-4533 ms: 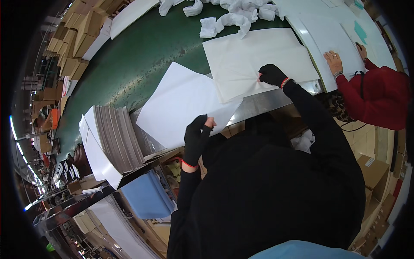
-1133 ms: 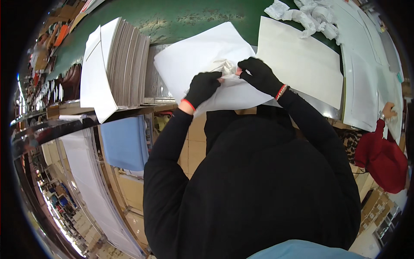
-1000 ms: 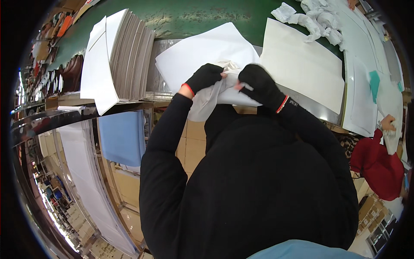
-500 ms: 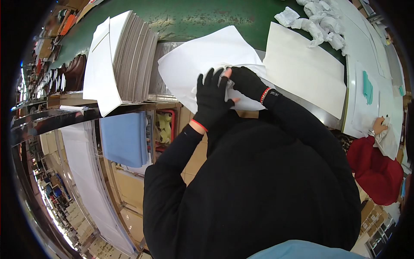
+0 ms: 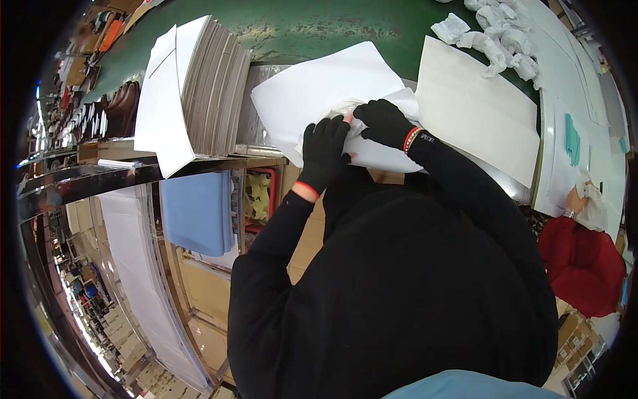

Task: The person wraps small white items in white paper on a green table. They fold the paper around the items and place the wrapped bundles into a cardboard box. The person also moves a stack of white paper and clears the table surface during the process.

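Observation:
A large white sheet of paper (image 5: 319, 81) lies before me, its right part folded over. On it sits a bunch of crumpled white tissue paper (image 5: 344, 106), mostly hidden under my hands. My left hand (image 5: 324, 149), in a black glove with some bare fingertips, lies on the near left side of the bunch, fingers stretched out and the thumb apart. Curled over its right side, my right hand (image 5: 385, 123) in a black glove grips the crumpled tissue. Whether anything is inside the tissue I cannot tell.
A tall stack of white sheets (image 5: 212, 86) stands to the left on the green worktop (image 5: 325, 26). At right lie an off-white sheet (image 5: 475, 110) and crumpled tissue (image 5: 502, 40). Brown shoes (image 5: 123, 106) line the far left. A co-worker's hand (image 5: 575, 201) is at far right.
My left hand has slid slightly down and its fingers have drawn closer together. The right hand has shifted slightly. More crumpled tissue shows, and the sheet's right edge is folded over further.

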A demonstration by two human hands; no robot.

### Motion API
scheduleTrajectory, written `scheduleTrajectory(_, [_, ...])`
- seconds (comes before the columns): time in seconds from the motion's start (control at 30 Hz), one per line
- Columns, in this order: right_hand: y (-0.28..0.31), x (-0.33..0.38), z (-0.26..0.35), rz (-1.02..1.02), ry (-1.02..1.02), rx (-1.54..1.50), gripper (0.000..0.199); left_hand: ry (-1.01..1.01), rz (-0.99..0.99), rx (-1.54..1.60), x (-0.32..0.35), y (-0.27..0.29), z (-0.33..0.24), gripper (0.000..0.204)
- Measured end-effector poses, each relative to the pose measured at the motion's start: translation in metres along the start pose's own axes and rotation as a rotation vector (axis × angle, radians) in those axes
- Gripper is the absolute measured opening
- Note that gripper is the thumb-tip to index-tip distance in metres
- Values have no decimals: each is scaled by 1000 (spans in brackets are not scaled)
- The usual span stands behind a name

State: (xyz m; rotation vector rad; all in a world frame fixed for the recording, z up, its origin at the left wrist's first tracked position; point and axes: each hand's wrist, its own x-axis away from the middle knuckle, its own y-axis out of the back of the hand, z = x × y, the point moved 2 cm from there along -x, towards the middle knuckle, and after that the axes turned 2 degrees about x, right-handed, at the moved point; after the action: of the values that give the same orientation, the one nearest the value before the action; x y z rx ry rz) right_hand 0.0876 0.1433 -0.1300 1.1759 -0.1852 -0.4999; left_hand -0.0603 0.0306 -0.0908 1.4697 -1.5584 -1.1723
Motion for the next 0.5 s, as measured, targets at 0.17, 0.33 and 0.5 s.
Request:
scheduleTrajectory(0.17, [10, -23, -26, 129, -54, -122, 46, 25, 88, 431, -32, -23, 75, 51])
scheduleTrajectory(0.33, [12, -45, -47, 76, -236, -185, 47, 128, 437, 482, -79, -15, 115, 57])
scheduleTrajectory(0.5, [7, -58, -36, -205, -70, 378, 28, 317, 580, 166, -118, -19, 134, 84])
